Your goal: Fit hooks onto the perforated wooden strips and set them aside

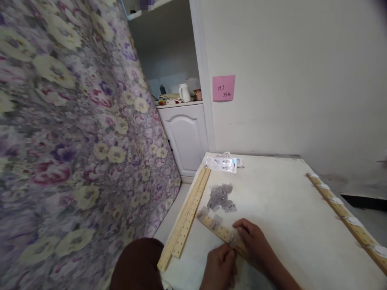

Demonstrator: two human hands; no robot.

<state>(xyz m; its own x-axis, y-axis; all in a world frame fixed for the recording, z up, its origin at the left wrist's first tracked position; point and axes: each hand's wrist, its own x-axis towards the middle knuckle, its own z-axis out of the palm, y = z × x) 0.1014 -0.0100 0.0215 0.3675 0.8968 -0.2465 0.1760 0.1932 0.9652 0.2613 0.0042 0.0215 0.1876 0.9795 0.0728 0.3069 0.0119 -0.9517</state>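
White table (272, 193) by a flowery cloth (75, 141), left hand (219, 264) pinching a clear clip (233, 241), right hand (252, 241) fingers together holding the near wood strip (215, 228).

A: Report colours.
B: I read the fabric (75, 141) as purple, pink and cream floral; sticky note (223, 87) pink; table (281, 209) off-white.
A: Strip?
B: I log the perforated strip (218, 229) pale tan, dotted.

Pink sticky note (223, 88) on the wall (287, 80): handwritten, top line reads "243". Line below it, approx. two characters, too scrawled to make out. Packet (222, 164) at far edge of table (272, 189) has print, too small to read.
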